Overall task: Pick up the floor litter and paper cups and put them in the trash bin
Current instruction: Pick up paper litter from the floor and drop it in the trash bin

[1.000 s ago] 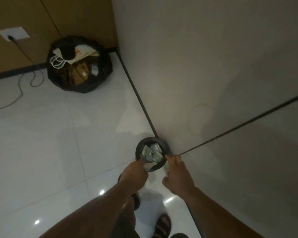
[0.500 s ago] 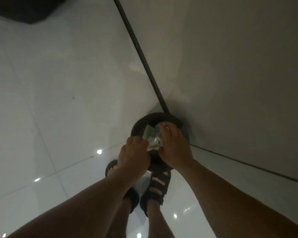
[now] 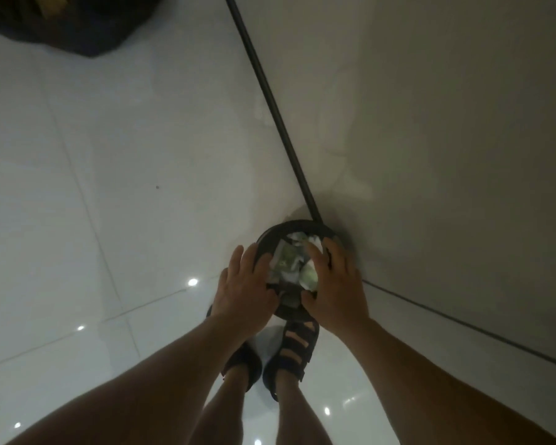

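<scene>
A small round black trash bin (image 3: 297,224) stands on the white floor tiles against the wall. It is full of crumpled paper litter (image 3: 289,261), white and greenish. My left hand (image 3: 243,290) lies over the bin's left rim with its fingers spread. My right hand (image 3: 337,290) lies over the right rim, fingers stretched flat across the litter. Both thumbs point to the near rim. Neither hand is closed around anything that I can see.
A black rubbish bag (image 3: 77,24) sits on the floor at the top left. The grey wall (image 3: 430,123) rises on the right behind a dark baseboard strip (image 3: 270,101). My feet in dark sandals (image 3: 297,351) stand just in front of the bin.
The view has tipped down and closer to the bin. Both hands have moved from the near side onto the bin's top, and their fingers have spread flat over the litter.
</scene>
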Available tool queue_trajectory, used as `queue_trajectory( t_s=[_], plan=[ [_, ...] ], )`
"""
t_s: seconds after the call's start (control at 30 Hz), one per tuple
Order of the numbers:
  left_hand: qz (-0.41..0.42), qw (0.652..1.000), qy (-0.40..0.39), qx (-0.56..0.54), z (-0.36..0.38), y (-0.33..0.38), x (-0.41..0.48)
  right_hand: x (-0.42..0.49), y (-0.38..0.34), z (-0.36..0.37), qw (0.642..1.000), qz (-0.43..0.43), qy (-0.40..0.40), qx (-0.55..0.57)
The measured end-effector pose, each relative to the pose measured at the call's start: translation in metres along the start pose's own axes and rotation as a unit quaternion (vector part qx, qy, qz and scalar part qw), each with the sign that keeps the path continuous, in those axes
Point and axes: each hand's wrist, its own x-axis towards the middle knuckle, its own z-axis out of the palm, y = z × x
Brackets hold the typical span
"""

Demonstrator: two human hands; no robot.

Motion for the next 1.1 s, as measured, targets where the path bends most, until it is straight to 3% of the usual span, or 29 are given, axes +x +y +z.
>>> queue_trajectory(
  t_s=[0.37, 0.7, 0.93, 1.1],
  plan=[
    [0.035, 0.998, 0.04, 0.022, -0.158, 0.08, -0.084, -0.092, -0.062, -0.166, 0.999, 0.026, 0.029, 0.021],
    [0.165, 0.98, -0.019, 0.108, -0.24, 0.098, -0.19, -0.25, -0.129, -0.219, 0.971, 0.208, 0.073, 0.095],
    [0.304, 0.927, -0.059, 0.211, -0.253, 0.153, -0.255, -0.386, -0.144, -0.225, 0.922, 0.326, 0.146, 0.152],
    [0.436, 0.846, -0.107, 0.286, -0.225, 0.219, -0.323, -0.497, -0.13, -0.207, 0.846, 0.446, 0.213, 0.198]
  ],
)
